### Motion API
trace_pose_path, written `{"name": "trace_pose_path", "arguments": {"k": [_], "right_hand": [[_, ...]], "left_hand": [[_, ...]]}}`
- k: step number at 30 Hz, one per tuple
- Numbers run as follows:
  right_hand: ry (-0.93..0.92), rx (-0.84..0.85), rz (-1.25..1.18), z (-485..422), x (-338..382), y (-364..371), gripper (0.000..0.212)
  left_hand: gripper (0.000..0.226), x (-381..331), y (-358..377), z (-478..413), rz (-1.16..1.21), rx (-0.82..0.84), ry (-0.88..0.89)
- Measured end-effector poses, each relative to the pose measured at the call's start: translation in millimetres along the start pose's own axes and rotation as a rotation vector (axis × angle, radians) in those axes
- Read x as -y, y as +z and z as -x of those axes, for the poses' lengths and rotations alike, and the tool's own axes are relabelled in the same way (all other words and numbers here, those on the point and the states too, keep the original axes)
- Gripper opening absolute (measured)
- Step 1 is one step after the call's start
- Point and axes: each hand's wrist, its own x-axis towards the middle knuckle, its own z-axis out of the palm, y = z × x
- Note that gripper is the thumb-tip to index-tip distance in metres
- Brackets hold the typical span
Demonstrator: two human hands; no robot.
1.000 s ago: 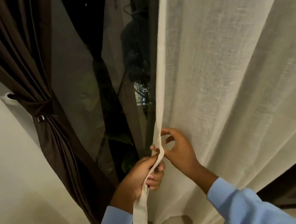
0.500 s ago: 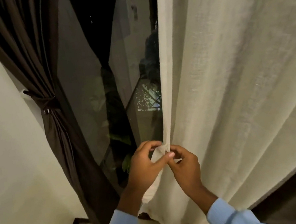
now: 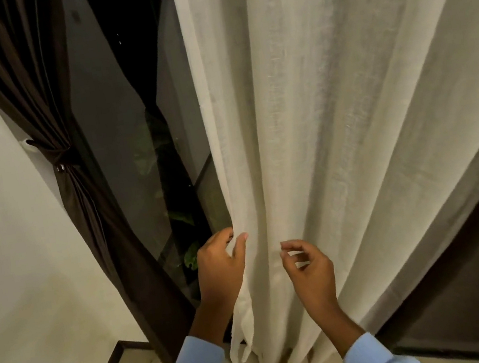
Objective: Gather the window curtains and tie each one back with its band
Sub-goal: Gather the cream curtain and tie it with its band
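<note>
Your left hand (image 3: 219, 270) is on the leading edge of the cream linen-weave curtain (image 3: 334, 135), thumb in front and fingers curled behind the hem, pinching a fold of it. Your right hand (image 3: 310, 270) hovers just beside it in front of the same cloth, fingers half curled and loose, gripping nothing; whether the fingertips brush the fabric I cannot tell. The cream curtain hangs full and ungathered down to the floor. Over on the left, the dark brown pleated curtain (image 3: 39, 96) is already cinched at its waist by a matching brown band (image 3: 53, 152), next to the white wall (image 3: 7, 249). Dark window glass (image 3: 116, 122) shows between the two curtains.
</note>
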Motion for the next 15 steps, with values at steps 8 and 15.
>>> {"name": "trace_pose_path", "arguments": {"k": [8,15], "right_hand": [[0.039,-0.071,0.288,-47.0,27.1,12.6,0.09],[0.172,-0.291,0.18,-60.8,10.5,0.3,0.023]], "left_hand": [[0.016,-13.6,1.7,10.2,-0.039,0.09,0.005],[0.025,-7.6,-2.0,5.4,-0.067,0.134,-0.012]]}}
